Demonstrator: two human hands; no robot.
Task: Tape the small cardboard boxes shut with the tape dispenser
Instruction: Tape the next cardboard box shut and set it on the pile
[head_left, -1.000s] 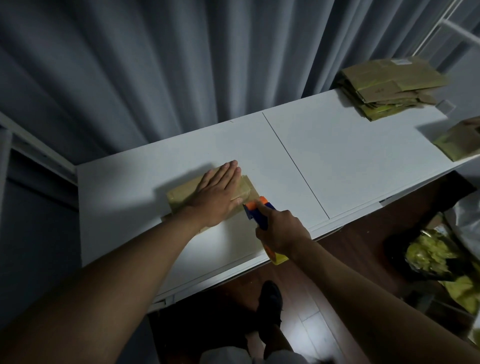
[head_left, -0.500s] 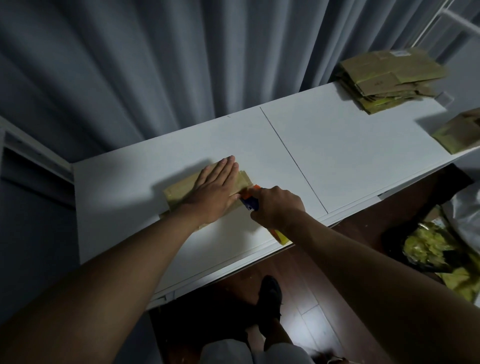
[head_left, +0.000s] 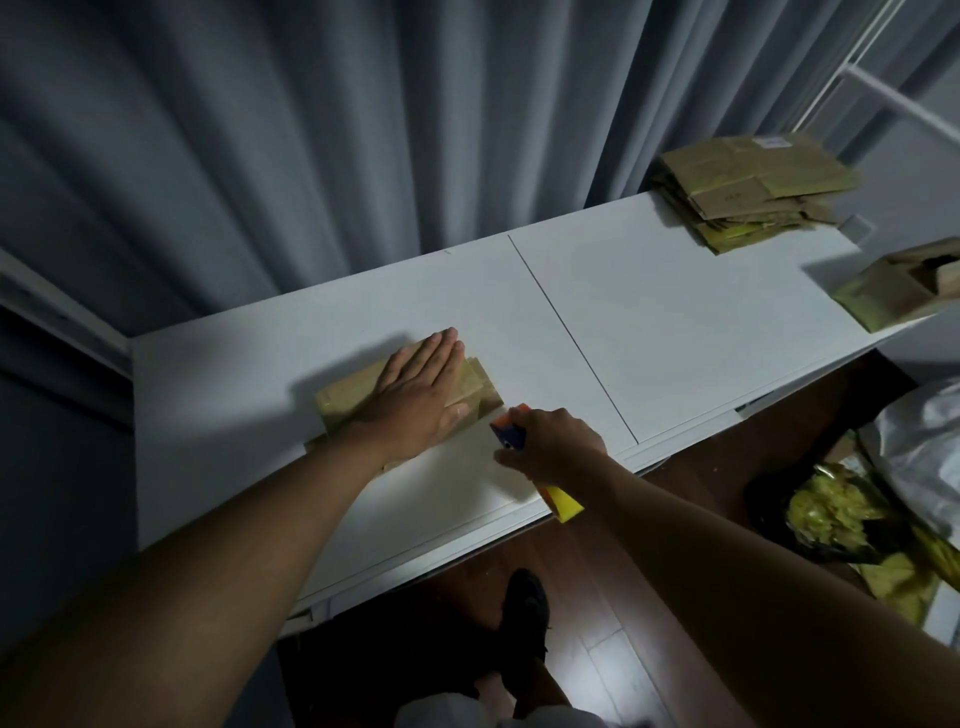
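A small brown cardboard box (head_left: 345, 402) lies on the white table (head_left: 675, 317), left of the middle. My left hand (head_left: 418, 397) presses flat on its top with straight fingers. At the box's near right corner my right hand (head_left: 553, 441) grips the tape dispenser (head_left: 511, 434), which is orange and blue at its head, with a yellow handle end (head_left: 563, 501) poking out below my wrist. The dispenser's head sits just off the box's edge; any tape between them is too faint to see.
A pile of flattened cardboard (head_left: 753, 189) lies at the table's far right by the grey curtain (head_left: 363, 130). An open small box (head_left: 904, 286) stands at the right edge. On the dark wood floor to the right are yellow-green bags (head_left: 841, 514) and a white sack (head_left: 924, 447).
My right hand with the dispenser pushed in close to the box's corner, then drew back a little toward me. My left hand stayed flat on the box.
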